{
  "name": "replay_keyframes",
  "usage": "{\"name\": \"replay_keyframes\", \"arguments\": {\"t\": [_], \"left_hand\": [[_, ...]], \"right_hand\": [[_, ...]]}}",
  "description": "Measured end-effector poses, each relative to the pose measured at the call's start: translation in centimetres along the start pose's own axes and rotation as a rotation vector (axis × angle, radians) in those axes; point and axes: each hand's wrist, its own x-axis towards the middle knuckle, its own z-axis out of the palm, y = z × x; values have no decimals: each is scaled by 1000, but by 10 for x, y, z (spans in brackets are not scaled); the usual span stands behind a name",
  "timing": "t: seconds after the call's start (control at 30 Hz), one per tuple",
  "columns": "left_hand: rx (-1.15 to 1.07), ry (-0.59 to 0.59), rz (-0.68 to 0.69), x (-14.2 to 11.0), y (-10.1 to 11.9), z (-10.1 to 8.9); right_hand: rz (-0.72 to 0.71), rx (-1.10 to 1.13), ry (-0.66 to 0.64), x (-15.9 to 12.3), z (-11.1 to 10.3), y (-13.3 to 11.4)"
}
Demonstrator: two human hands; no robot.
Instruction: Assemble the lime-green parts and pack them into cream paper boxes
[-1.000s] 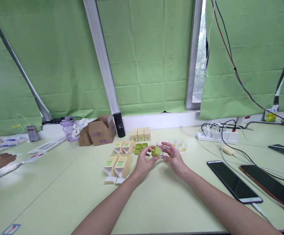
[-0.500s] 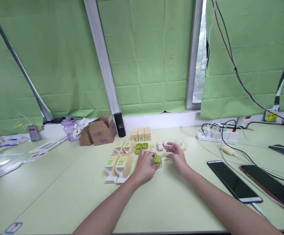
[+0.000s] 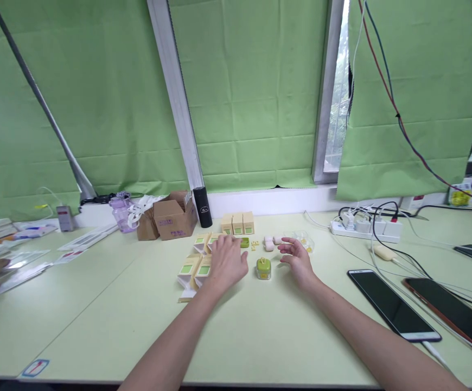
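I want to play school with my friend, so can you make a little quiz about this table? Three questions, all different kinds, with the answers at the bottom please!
1. True or false: neither the left hand nor the right hand is touching the little jar with the green lid.

2. Pick one: what colour is the tall bottle beside the brown cardboard box?
A) pink
B) black
C) yellow

3. Fill in the missing word: the phone with the white edge has a white ____ going into its near end.

Key: 1. true; 2. B; 3. cable
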Motion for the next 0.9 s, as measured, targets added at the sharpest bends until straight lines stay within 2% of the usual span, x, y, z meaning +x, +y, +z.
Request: {"name": "replay_keyframes", "arguments": {"t": [0.17,0.33,0.57,0.9], "left_hand": [[312,-47,-84,-9,-37,-34],[438,-189,-129,-30,-56,-40],[378,-182,-113,-38,-45,-35],[351,-250,-72,-41,-23,-29]], "right_hand": [[-23,-3,2,0,2,3],[-60,-28,-6,1,3,6],[-103,-85,-14,0,2,7],[-164,-163,-26,-6,7,0]]}}
